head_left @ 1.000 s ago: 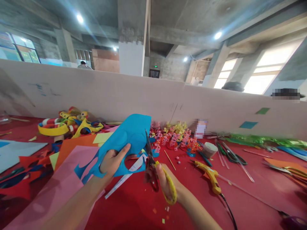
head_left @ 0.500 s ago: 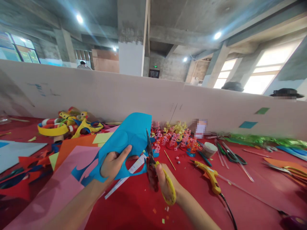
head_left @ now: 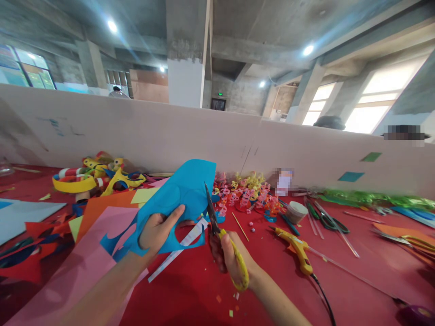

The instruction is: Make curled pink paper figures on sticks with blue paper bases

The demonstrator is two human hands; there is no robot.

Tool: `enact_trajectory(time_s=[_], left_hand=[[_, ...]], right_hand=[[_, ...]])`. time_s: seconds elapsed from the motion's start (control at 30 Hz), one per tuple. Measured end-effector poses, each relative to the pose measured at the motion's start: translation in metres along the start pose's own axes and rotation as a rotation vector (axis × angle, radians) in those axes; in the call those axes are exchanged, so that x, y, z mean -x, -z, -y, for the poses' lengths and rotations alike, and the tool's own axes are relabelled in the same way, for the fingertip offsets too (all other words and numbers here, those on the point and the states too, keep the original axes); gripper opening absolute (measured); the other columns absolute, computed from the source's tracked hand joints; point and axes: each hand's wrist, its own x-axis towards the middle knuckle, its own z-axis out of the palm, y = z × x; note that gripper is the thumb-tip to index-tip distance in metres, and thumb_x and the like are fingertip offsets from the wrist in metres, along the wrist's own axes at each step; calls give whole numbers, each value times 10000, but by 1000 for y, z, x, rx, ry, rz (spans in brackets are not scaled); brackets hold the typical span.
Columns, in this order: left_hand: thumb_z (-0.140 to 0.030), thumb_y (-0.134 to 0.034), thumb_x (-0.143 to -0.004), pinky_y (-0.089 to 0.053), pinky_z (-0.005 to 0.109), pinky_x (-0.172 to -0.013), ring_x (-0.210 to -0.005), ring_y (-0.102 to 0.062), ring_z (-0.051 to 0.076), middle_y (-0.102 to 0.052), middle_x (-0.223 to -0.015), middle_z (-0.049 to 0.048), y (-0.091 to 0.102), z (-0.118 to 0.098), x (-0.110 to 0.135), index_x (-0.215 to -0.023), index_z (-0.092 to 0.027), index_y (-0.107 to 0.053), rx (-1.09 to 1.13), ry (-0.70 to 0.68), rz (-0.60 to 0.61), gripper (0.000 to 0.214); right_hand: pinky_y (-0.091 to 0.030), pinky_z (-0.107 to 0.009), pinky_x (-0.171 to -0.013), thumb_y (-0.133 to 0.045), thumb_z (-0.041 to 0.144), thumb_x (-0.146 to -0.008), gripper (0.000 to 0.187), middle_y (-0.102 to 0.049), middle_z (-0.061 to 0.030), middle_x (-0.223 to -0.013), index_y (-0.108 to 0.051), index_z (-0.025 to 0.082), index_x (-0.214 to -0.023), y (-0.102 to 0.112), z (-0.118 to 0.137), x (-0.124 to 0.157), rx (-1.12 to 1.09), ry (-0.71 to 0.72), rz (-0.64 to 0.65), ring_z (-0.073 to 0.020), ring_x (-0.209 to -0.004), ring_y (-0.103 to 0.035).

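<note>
My left hand (head_left: 157, 231) grips a sheet of blue paper (head_left: 183, 190) and holds it up above the red table (head_left: 272, 271). The sheet has curved cut-outs along its lower edge. In my right hand (head_left: 228, 256) is a pair of scissors (head_left: 217, 226) with red and yellow handles. Their dark blades point up along the right edge of the blue sheet.
Pink (head_left: 84, 267) and orange (head_left: 102, 206) sheets lie under my left arm. Curled paper strips (head_left: 248, 194) are heaped by the beige partition (head_left: 204, 136). A yellow glue gun (head_left: 299, 250), a tape roll (head_left: 296, 212) and other scissors (head_left: 328, 219) lie to the right. Paper rings (head_left: 91, 177) sit at far left.
The blue paper has turned slightly and shifted a little leftward in my left hand. The scissor blades have moved a little along the sheet's edge.
</note>
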Motion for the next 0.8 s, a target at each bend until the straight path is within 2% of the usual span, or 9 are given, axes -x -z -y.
enact_trajectory(time_s=[0.1, 0.17, 0.3, 0.43, 0.6, 0.67, 0.73, 0.8], left_hand=[[-440, -743, -538, -485, 257, -432, -520, -646, 234, -582, -352, -6, 2, -5, 0, -373, -206, -560, 44, 27, 23, 339], [-416, -746, -541, -500, 262, -450, -545, -651, 238, -576, -347, -6, 2, -8, 0, -371, -208, -556, 72, 38, 42, 330], [-381, -771, -525, -551, 287, -541, -676, -685, 273, -689, -521, 23, 3, -10, -1, -556, -174, -680, 169, 71, 73, 229], [-359, -795, -505, -588, 331, -614, -762, -695, 296, -744, -737, 62, 7, -5, -7, -755, -151, -720, 322, 116, 160, 334], [-259, -757, -605, -593, 327, -617, -728, -704, 274, -742, -746, 77, 18, 1, -18, -793, -131, -694, 486, 218, 176, 236], [-314, -688, -695, -588, 337, -645, -786, -698, 284, -735, -735, 104, 20, 0, -18, -792, -115, -677, 602, 273, 188, 222], [-465, -563, -775, -578, 367, -691, -859, -681, 302, -725, -731, 130, 19, -1, -16, -785, -106, -659, 700, 309, 199, 372], [-605, -461, -777, -563, 401, -742, -891, -669, 313, -714, -736, 138, 15, 1, -11, -759, -114, -639, 767, 295, 161, 522]], right_hand=[[-182, -206, -370, -140, 827, -709, 667, -277, 67, -432, -350, 204, -597, 2, 3, 1, 27, 33, -40, -58, -375, -253], [-176, -210, -377, -131, 817, -721, 669, -273, 62, -429, -357, 201, -587, 3, 4, 1, 46, 41, -42, -62, -386, -252], [-176, -217, -385, -130, 813, -725, 674, -270, 58, -422, -365, 200, -574, 4, 4, 1, 73, 38, -31, -67, -395, -260], [-178, -218, -380, -172, 819, -715, 664, -278, 58, -413, -368, 202, -571, 5, 5, 2, 68, -1, -21, -67, -388, -275], [-176, -194, -331, -239, 832, -689, 648, -280, 71, -393, -333, 207, -543, 3, 3, 2, -45, -76, 37, -44, -329, -275], [-190, -180, -292, -211, 845, -676, 667, -289, 78, -383, -347, 205, -552, -1, 2, 0, -142, -151, 76, -39, -289, -270], [-210, -174, -251, -140, 868, -649, 703, -294, 84, -369, -358, 206, -565, -5, 4, -3, -268, -280, 114, -43, -255, -262], [-237, -173, -224, -77, 885, -618, 730, -290, 90, -357, -348, 210, -561, -9, 8, -6, -403, -422, 137, -47, -236, -251]])
